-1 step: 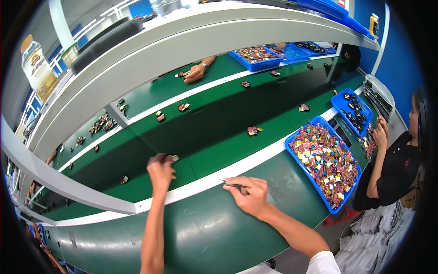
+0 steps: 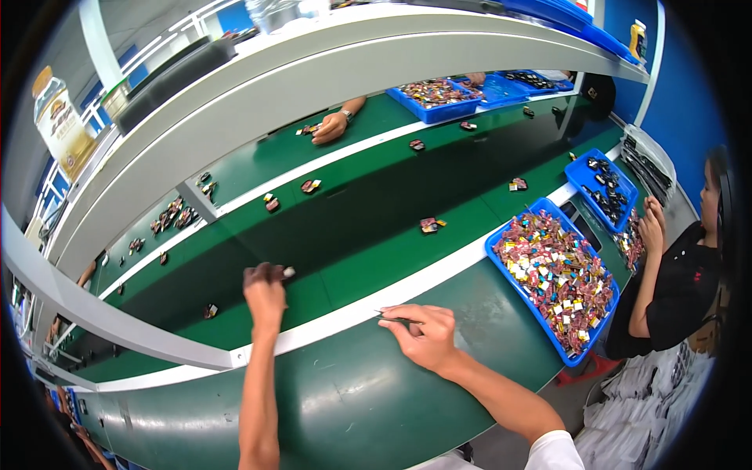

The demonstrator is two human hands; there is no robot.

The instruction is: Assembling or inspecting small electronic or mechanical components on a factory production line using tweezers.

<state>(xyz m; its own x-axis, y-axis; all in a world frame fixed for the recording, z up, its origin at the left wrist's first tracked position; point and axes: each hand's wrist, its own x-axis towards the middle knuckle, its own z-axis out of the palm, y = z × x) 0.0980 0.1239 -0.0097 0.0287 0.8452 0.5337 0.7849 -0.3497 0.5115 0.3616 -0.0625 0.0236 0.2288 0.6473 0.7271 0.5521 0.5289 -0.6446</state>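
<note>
Over the near side of the green conveyor belt (image 2: 368, 262) reaches my left hand (image 2: 265, 296), palm down with its fingers blurred by motion. A small pale piece (image 2: 289, 272) shows beside its fingertips; whether the fingers grip it cannot be made out. My right hand (image 2: 427, 333) is closed in a pinch on thin dark tweezers (image 2: 398, 317), whose tip points left, above the near worktable (image 2: 360, 392). Small dark parts with red, yellow and white bits lie spread along the belt, among them one part (image 2: 430, 225) beyond my right hand.
A blue tray (image 2: 540, 317) heaped with small colourful parts stands to the right. Behind it is a blue tray of black parts (image 2: 607, 192), near a seated co-worker (image 2: 674, 274). Another person's hand (image 2: 330, 128) works across the belt. A grey shelf (image 2: 313, 86) and its post span the far left.
My left hand has shifted slightly left, and the pale piece by its fingertips has shifted with it. My right hand keeps its pinch on the tweezers. The whole view has moved slightly.
</note>
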